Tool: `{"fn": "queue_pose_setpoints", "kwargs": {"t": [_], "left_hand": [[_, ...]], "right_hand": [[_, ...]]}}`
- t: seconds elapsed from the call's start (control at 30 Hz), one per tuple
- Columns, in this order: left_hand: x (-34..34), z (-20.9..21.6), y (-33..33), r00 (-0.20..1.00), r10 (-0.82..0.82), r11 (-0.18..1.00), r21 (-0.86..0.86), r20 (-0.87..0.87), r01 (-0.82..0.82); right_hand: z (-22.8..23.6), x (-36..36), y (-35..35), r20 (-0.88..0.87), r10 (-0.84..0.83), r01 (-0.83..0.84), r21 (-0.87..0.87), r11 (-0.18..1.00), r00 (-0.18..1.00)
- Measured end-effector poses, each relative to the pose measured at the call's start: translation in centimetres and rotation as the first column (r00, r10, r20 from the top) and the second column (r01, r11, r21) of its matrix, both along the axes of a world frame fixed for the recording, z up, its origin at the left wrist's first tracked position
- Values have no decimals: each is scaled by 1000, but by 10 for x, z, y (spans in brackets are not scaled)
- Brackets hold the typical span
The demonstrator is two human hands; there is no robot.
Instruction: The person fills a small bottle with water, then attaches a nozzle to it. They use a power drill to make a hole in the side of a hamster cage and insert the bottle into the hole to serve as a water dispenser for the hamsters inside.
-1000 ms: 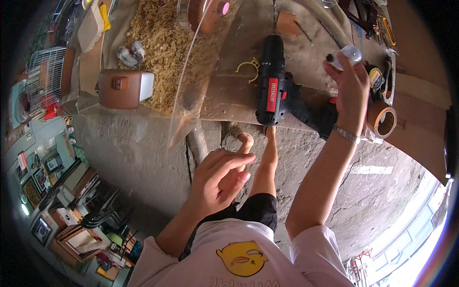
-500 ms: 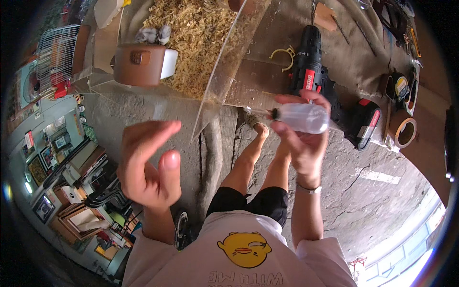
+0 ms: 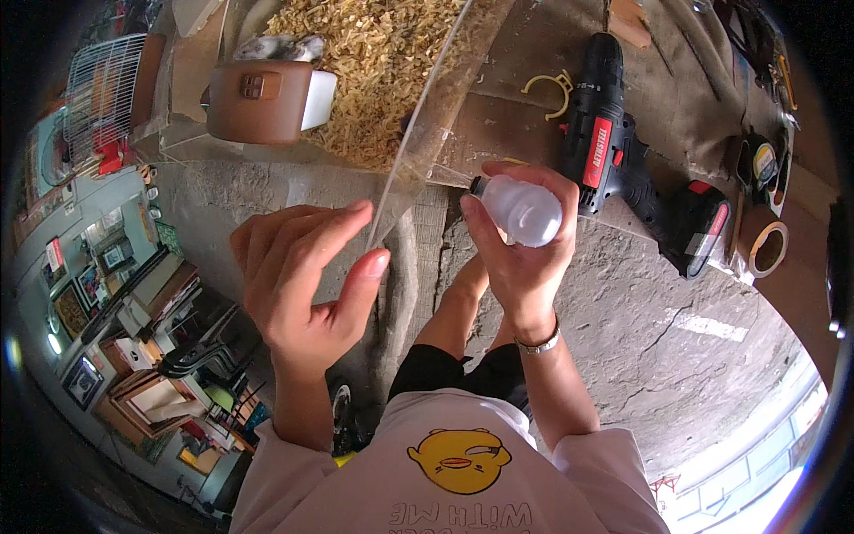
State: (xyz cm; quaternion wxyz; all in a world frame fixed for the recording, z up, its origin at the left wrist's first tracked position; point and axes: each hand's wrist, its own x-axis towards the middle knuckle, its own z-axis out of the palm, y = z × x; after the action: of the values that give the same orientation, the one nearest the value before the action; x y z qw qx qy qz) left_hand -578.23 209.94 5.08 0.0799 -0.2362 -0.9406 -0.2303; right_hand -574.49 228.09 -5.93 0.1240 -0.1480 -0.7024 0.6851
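Observation:
My right hand (image 3: 525, 254) is wrapped around a small translucent squeeze bottle (image 3: 527, 211) with a black collar and a thin clear tip. The bottle lies on its side, its tip pointing left toward the edge of a clear plastic panel (image 3: 411, 165); whether the tip touches it I cannot tell. My left hand (image 3: 307, 276) has its fingers stretched and thumb apart, beside the panel's lower corner. Its fingertips are close to the panel, and nothing is held in it. The panel stands at the side of a clear enclosure filled with wood shavings (image 3: 356, 89).
Inside the enclosure are a brown plastic hide (image 3: 267, 102) and a grey-and-white small rodent (image 3: 276, 47). To the right lie a black cordless drill (image 3: 598, 133), a yellow ring clip (image 3: 553, 84), a tape measure (image 3: 762, 163) and a tape roll (image 3: 767, 247). A wire cage (image 3: 102, 84) stands at far left.
My right hand has brought the bottle left, away from the drill and closer to the panel. My left hand has shifted right and its fingers have spread. The rodent has moved behind the hide.

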Motion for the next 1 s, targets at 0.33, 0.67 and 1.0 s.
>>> {"fn": "queue_pose_setpoints", "kwargs": {"t": [0.33,0.67,1.0], "left_hand": [[2,-7,1,1000,12,999,33,28,-13],[0,-2,11,989,77,997,-20,125,-75],[4,-4,10,988,83,996,-35,127,-79]], "right_hand": [[17,-4,8,15,126,-127,83,988,992],[18,-13,-2,119,39,-31,-71,997,992],[32,-19,-14,196,-29,29,4,1000,980]]}}
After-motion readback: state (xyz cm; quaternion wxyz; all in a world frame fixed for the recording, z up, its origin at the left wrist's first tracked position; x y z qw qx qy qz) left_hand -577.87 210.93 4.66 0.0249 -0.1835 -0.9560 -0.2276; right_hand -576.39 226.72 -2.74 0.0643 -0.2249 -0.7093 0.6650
